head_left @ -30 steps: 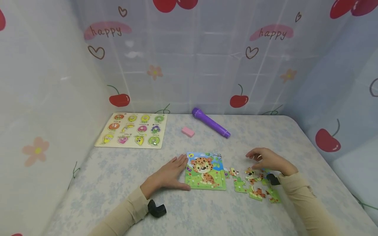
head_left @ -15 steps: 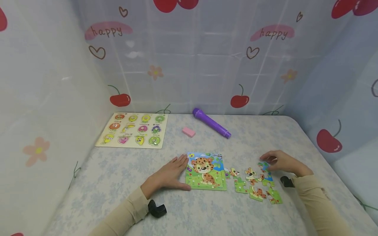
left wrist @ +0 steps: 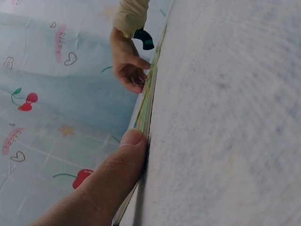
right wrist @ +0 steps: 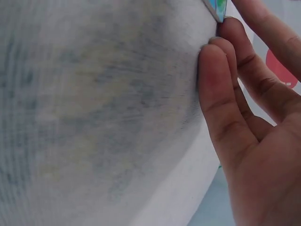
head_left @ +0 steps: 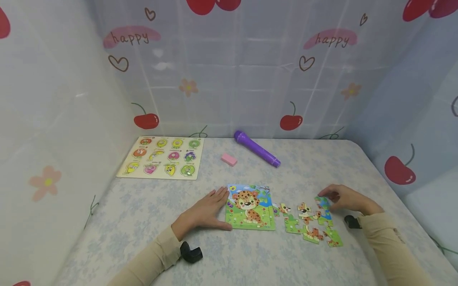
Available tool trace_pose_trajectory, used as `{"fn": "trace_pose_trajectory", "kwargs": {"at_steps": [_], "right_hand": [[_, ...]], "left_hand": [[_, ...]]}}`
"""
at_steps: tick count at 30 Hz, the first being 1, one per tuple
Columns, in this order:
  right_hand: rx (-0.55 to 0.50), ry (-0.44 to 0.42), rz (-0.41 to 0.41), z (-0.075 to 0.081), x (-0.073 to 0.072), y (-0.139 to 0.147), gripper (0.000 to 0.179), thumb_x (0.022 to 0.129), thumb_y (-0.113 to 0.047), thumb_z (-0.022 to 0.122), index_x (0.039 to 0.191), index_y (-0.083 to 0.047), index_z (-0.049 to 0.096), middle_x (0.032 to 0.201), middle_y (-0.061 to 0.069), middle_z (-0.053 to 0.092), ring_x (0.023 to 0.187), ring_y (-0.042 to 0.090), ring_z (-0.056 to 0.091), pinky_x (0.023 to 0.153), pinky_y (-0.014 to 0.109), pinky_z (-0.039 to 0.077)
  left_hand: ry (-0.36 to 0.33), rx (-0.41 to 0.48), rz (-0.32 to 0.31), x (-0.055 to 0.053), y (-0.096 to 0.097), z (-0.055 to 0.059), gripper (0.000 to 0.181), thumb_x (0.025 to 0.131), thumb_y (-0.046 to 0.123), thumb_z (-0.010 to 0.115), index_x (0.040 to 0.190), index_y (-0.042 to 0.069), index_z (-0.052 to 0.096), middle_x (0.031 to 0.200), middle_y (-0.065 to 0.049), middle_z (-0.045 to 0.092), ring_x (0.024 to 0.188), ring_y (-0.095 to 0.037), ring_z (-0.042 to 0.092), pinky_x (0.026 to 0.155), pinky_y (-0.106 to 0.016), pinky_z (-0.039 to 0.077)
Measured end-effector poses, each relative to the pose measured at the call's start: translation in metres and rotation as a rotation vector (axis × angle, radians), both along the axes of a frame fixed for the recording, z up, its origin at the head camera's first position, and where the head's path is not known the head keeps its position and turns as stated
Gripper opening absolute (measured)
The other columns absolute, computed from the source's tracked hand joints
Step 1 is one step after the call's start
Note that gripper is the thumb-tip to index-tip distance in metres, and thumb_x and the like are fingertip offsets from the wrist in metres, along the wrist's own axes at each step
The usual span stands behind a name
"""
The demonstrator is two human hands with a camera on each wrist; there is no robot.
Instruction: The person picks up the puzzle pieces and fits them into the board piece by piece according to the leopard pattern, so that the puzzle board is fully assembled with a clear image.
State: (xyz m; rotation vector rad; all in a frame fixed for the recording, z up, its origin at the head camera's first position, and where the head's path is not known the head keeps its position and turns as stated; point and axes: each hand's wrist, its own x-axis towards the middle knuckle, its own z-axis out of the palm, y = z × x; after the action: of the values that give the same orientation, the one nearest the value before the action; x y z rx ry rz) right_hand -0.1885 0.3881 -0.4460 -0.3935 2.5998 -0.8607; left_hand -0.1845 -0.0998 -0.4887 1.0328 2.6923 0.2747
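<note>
In the head view my left hand point(head_left: 204, 210) rests flat at the left side of a square leopard picture puzzle point(head_left: 247, 218), fingers straight. Its thumb touches the puzzle's near left corner, and the left wrist view shows the thumb point(left wrist: 110, 176) against the thin edge. My right hand point(head_left: 348, 198) pinches a blue and green jigsaw piece point(head_left: 323, 201) at the top right of a loose group. A corner of that piece shows by the fingertips in the right wrist view; the rest is out of frame. Several leopard jigsaw pieces point(head_left: 312, 233) lie left of and below it, partly joined.
A purple toy microphone point(head_left: 257, 149) and a pink eraser-like block point(head_left: 229, 159) lie behind the puzzle. At the back left is a fruit puzzle board point(head_left: 161, 158). Printed curtains point(head_left: 229, 79) enclose the floral tablecloth point(head_left: 250, 258) on three sides.
My right hand has moved right from above the loose pieces to the blue and green piece at their upper right, which has shifted slightly right. The left hand stays put.
</note>
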Motion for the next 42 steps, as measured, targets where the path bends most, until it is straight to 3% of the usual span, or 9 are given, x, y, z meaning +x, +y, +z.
{"fn": "trace_pose_trajectory", "kwargs": {"at_steps": [4,10,19,22,31,42], "right_hand": [[-0.008,0.006,0.001,-0.003,0.001,0.004,0.048,0.072,-0.009,0.083,0.115,-0.001,0.064,0.116,0.015,0.061,0.095,0.012,0.056,0.078,0.026,0.053],[0.017,0.031,-0.026,-0.004,0.002,0.006,0.045,0.071,-0.013,0.084,0.111,-0.003,0.068,0.111,0.012,0.066,0.090,0.011,0.058,0.074,0.024,0.053],[0.065,0.139,-0.107,-0.011,0.009,0.015,0.043,0.072,-0.027,0.086,0.108,-0.007,0.072,0.098,0.005,0.067,0.080,0.003,0.056,0.068,0.022,0.051],[0.053,0.152,-0.107,-0.011,0.012,0.015,0.045,0.074,-0.028,0.085,0.110,-0.006,0.071,0.102,0.007,0.068,0.084,0.001,0.057,0.070,0.021,0.052],[0.064,0.147,-0.083,-0.010,0.010,0.013,0.041,0.073,-0.024,0.085,0.107,-0.005,0.072,0.102,0.007,0.068,0.085,0.002,0.059,0.072,0.021,0.053],[0.063,0.131,-0.116,-0.007,0.007,0.009,0.047,0.070,-0.024,0.087,0.107,-0.001,0.070,0.095,0.007,0.067,0.079,0.005,0.057,0.066,0.022,0.051]], "left_hand": [[-0.007,0.002,0.002,0.000,0.001,-0.001,0.119,0.076,0.080,0.056,0.157,0.004,0.010,0.165,-0.010,0.009,0.154,-0.022,0.007,0.126,-0.040,0.012],[-0.010,0.011,-0.003,0.000,0.001,-0.002,0.119,0.077,0.079,0.056,0.157,0.004,0.011,0.165,-0.010,0.009,0.154,-0.022,0.007,0.126,-0.041,0.012],[-0.001,0.015,-0.006,-0.001,0.001,-0.004,0.120,0.076,0.080,0.056,0.157,0.004,0.010,0.165,-0.011,0.008,0.154,-0.022,0.007,0.126,-0.041,0.012],[-0.002,0.006,-0.004,-0.001,0.000,-0.004,0.120,0.076,0.081,0.055,0.157,0.004,0.009,0.165,-0.010,0.007,0.154,-0.022,0.006,0.126,-0.041,0.011],[-0.002,0.021,-0.012,-0.002,0.000,-0.003,0.120,0.076,0.081,0.054,0.157,0.004,0.010,0.165,-0.011,0.009,0.154,-0.024,0.008,0.125,-0.043,0.013],[-0.004,0.008,-0.008,-0.002,-0.001,-0.002,0.119,0.077,0.080,0.055,0.157,0.004,0.010,0.165,-0.010,0.008,0.154,-0.022,0.007,0.125,-0.041,0.012]]}}
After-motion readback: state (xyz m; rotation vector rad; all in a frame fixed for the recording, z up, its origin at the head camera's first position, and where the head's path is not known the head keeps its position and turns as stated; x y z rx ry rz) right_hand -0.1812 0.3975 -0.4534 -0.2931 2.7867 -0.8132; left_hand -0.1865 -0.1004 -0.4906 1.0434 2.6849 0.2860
